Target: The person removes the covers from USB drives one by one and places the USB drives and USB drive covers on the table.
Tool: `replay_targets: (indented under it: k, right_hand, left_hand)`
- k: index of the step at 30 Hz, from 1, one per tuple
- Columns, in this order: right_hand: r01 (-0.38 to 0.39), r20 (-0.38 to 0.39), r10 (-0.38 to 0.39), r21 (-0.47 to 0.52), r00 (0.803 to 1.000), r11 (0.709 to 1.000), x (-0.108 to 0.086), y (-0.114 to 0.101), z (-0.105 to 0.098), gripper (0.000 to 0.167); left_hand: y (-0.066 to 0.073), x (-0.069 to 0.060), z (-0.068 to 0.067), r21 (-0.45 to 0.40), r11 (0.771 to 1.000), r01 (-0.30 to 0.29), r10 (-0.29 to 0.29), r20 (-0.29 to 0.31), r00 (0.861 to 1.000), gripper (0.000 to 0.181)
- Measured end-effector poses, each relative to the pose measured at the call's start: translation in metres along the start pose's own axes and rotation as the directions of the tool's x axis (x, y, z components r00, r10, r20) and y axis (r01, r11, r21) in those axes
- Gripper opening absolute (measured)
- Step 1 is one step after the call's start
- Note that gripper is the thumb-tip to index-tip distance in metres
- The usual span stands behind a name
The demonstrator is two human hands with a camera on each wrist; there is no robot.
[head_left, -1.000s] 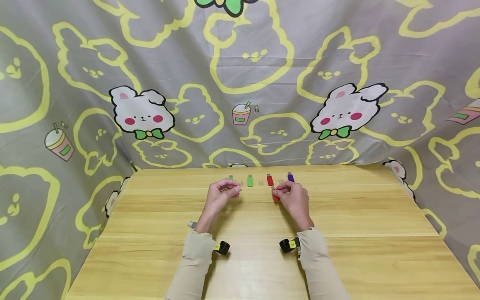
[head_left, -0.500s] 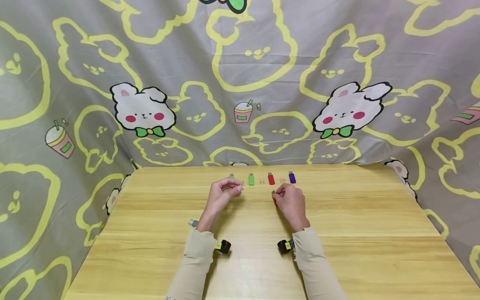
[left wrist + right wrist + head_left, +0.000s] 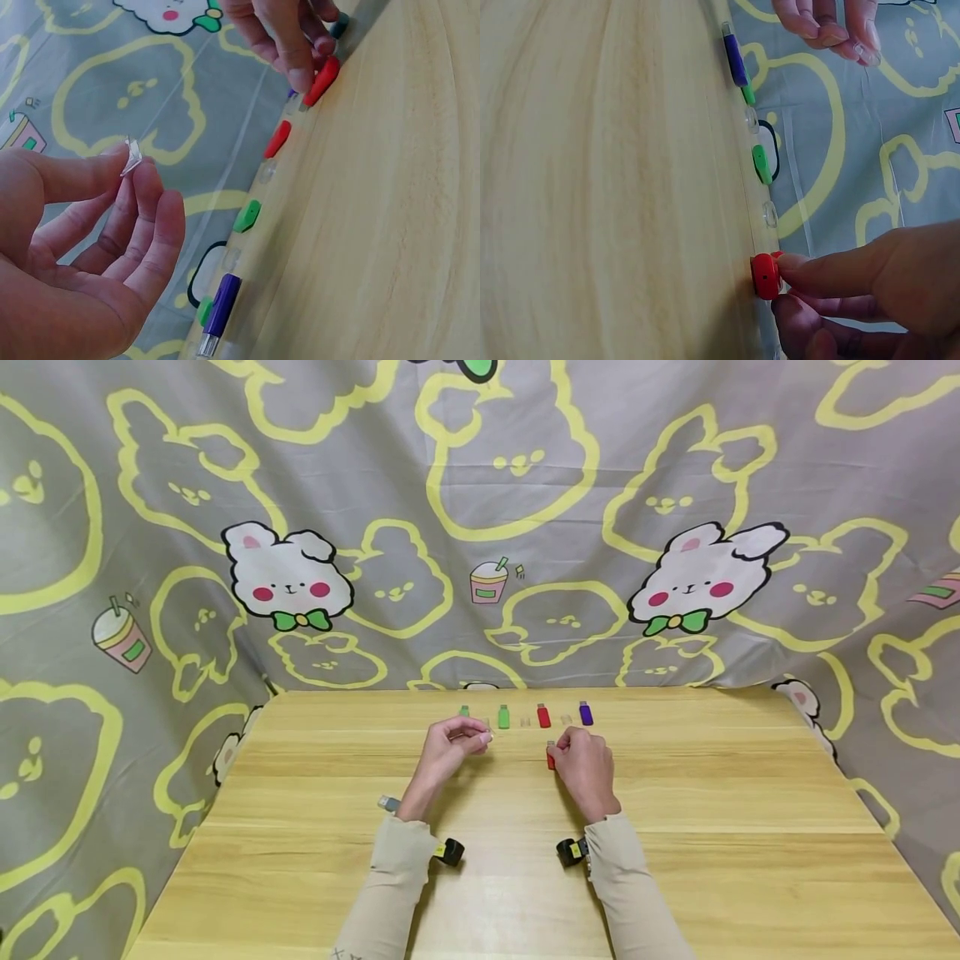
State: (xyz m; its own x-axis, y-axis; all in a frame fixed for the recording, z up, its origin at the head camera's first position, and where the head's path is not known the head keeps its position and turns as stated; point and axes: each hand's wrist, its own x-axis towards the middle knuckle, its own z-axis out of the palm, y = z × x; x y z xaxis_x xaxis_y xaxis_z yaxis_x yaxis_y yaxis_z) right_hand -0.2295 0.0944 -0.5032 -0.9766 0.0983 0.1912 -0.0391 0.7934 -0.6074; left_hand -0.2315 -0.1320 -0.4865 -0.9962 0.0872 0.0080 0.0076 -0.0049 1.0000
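My left hand (image 3: 450,752) pinches a small clear plastic cap (image 3: 132,157) between thumb and fingertips, above the table. My right hand (image 3: 587,770) holds a red USB stick (image 3: 551,757) by its side, low over the tabletop; whether the stick rests on the wood I cannot tell. Behind the hands runs a row of USB sticks: a green one (image 3: 503,717), another red one (image 3: 543,716) and a purple one (image 3: 586,714). A second green stick (image 3: 464,712) is partly hidden by my left hand. Clear caps (image 3: 525,722) lie between the sticks.
A grey USB stick (image 3: 388,803) lies beside my left wrist. In the left wrist view, a purple stick (image 3: 223,306) with a metal plug lies nearer than the row. A patterned curtain (image 3: 525,527) hangs along the back edge of the wooden table (image 3: 712,810).
My right hand has moved slightly left and toward me, and the red USB stick in it has turned straighter. My left hand keeps its pinch, almost still. The head view has tilted slightly.
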Motion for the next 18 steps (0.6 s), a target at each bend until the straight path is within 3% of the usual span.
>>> replay_targets:
  k: [11,18]
  right_hand:
    - [0.045,-0.084,-0.036,0.107,0.996,0.993,0.005,0.001,-0.019,0.017]
    - [0.004,-0.026,0.0,0.167,1.0,0.986,0.009,0.018,-0.026,0.015]
  left_hand:
    - [-0.004,0.001,0.013,0.141,0.989,-0.038,0.035,0.023,0.999,0.01]
    - [-0.013,-0.003,0.03,0.375,0.924,-0.079,0.047,0.094,0.994,0.005]
